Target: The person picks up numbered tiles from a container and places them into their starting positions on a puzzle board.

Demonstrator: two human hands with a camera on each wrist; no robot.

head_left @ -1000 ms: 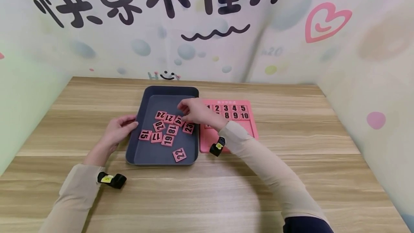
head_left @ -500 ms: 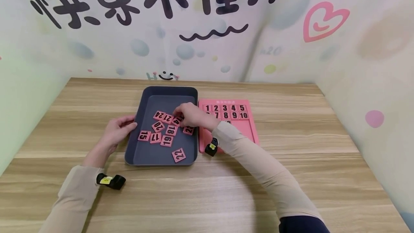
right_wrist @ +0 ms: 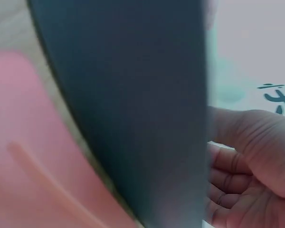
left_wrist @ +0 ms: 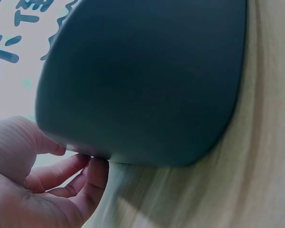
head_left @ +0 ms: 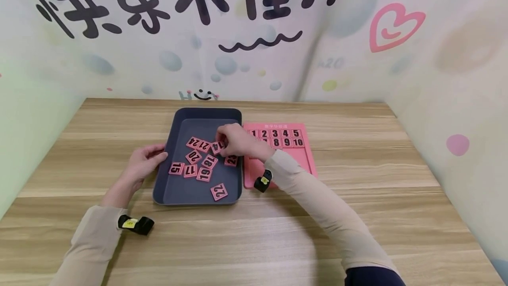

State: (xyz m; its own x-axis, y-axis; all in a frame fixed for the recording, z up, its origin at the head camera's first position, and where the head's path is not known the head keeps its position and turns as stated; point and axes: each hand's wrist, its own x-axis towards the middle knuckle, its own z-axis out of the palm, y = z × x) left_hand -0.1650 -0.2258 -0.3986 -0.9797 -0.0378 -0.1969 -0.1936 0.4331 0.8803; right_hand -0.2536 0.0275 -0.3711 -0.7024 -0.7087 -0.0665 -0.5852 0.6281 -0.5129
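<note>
A dark grey tray lies on the table with several pink number tiles scattered in it. At its left side my left hand holds the rim; in the left wrist view the fingers meet the tray's outer wall. My right hand reaches over the right rim and pinches the number tile marked 14. Its fingertips are hidden behind the tray wall in the right wrist view. Around that tile lie tiles 21, 18 and 23.
Right against the tray lies a pink number board, its top rows filled with tiles in order, partly under my right forearm. Tile 22 sits apart near the tray's front. A printed cloth wall stands behind the wooden table.
My right hand came down onto tile 14, then drew slightly back to the right with its fingers on it. Tile 18 has turned a little. The left hand stays at the tray.
</note>
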